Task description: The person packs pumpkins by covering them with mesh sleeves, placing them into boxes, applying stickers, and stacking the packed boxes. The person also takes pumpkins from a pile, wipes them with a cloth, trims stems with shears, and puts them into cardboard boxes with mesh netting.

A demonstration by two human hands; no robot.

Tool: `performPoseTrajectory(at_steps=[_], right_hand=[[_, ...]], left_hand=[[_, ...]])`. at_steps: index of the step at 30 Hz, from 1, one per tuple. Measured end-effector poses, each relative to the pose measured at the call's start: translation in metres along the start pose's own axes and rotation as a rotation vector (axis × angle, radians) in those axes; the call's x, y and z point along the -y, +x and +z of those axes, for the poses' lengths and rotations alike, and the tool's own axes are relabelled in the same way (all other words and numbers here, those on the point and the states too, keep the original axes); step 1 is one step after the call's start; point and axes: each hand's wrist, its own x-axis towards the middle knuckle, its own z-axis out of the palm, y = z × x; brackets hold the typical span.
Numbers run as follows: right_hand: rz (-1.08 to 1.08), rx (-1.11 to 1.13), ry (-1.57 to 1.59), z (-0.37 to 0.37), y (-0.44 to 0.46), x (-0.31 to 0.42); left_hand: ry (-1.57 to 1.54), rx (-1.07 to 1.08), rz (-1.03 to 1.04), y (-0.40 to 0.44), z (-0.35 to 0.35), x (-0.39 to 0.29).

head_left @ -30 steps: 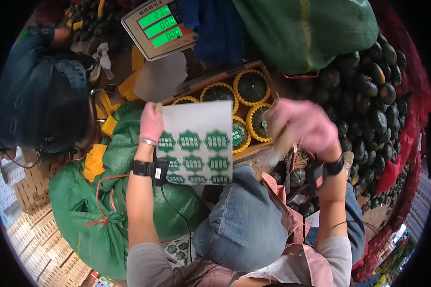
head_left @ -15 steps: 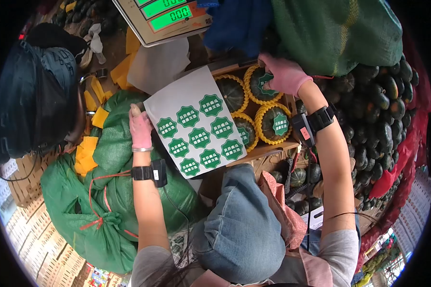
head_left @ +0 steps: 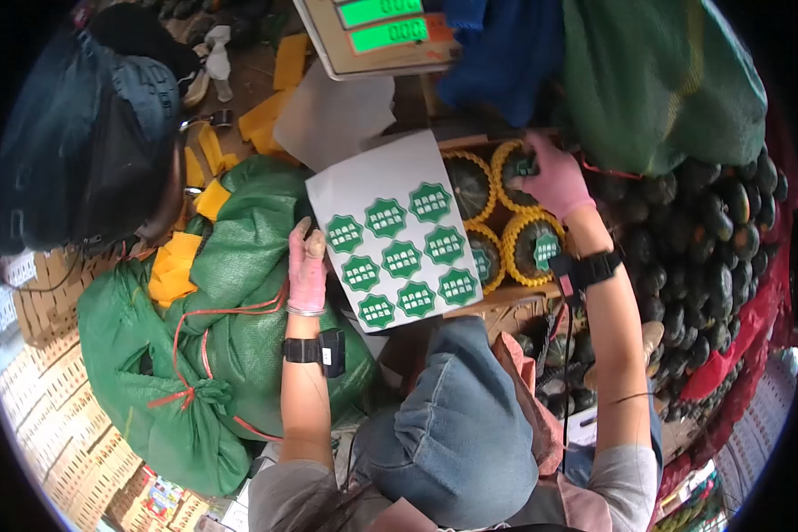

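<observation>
Spreading the right hand (head_left: 559, 177) wide on a green-labeled pumpkin (head_left: 512, 163); resting the left hand (head_left: 308, 266) by the “贝贝南瓜” sticker sheet (head_left: 372, 246), not showing clearly whether holding it.

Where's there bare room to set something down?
Bare-looking: the pale sheet between the scale and sticker sheet, and floor left of the upper yellow piece. Crowded: the box of netted gourds under the right hand, and the gourd pile at right.

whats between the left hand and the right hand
The head view shows a sheet of green stickers beside the left hand, then a pumpkin in a yellow sleeve before the right hand.
</observation>
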Motion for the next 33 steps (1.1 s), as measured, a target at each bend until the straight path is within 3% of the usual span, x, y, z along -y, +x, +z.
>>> performPoseTrajectory(at_steps=[2,5,7,9,11,13,16,17,19,20,22,25,26,27,29,31,33], right_hand=[[0.201,-0.103,0.028,0.000,-0.001,0.003],[0.175,-0.302,0.233,0.008,-0.013,0.046],[-0.099,-0.174,0.378,0.026,-0.015,0.057],[-0.292,-0.055,0.251,0.037,-0.010,0.064],[-0.248,0.128,0.297,0.040,-0.010,0.075],[-0.308,0.131,0.475,0.041,-0.013,0.076],[-0.351,0.151,0.606,0.029,-0.018,0.078],[-0.285,0.162,0.605,0.023,-0.020,0.081],[-0.152,0.182,0.598,0.013,-0.027,0.082],[-0.081,0.163,0.595,0.010,-0.030,0.082],[-0.230,0.120,0.490,0.003,-0.034,0.077],[-0.396,0.034,0.387,-0.015,-0.041,0.083],[-0.483,-0.003,0.374,-0.019,-0.043,0.083],[-0.571,-0.042,0.360,-0.022,-0.047,0.083],[-0.486,0.041,0.469,-0.016,-0.065,0.079],[-0.379,0.097,0.449,-0.016,-0.081,0.079],[-0.485,0.029,0.331,-0.015,-0.088,0.075]], left_hand=[[-0.032,-0.078,0.012,0.006,-0.005,0.005],[-0.012,0.012,0.066,0.008,0.004,-0.003],[-0.058,0.001,0.105,0.007,0.010,-0.007],[-0.075,-0.007,0.171,0.006,0.014,-0.011],[-0.054,0.033,0.174,0.007,0.008,-0.011],[-0.010,0.060,0.170,0.004,0.007,-0.017],[0.172,0.110,0.229,-0.011,0.021,-0.043],[0.172,0.208,0.273,-0.012,0.022,-0.044],[0.653,0.234,0.374,-0.010,0.016,-0.058],[0.605,0.217,0.310,-0.012,0.020,-0.063],[0.506,0.175,0.184,-0.017,0.032,-0.080],[0.908,0.273,0.283,-0.019,0.009,-0.091],[0.892,0.310,0.353,-0.021,0.006,-0.091],[0.680,0.320,0.320,-0.026,0.011,-0.092],[0.259,0.331,0.251,-0.040,0.026,-0.095],[0.151,0.288,0.009,-0.055,0.024,-0.087],[0.171,0.216,-0.006,-0.061,0.032,-0.079]])
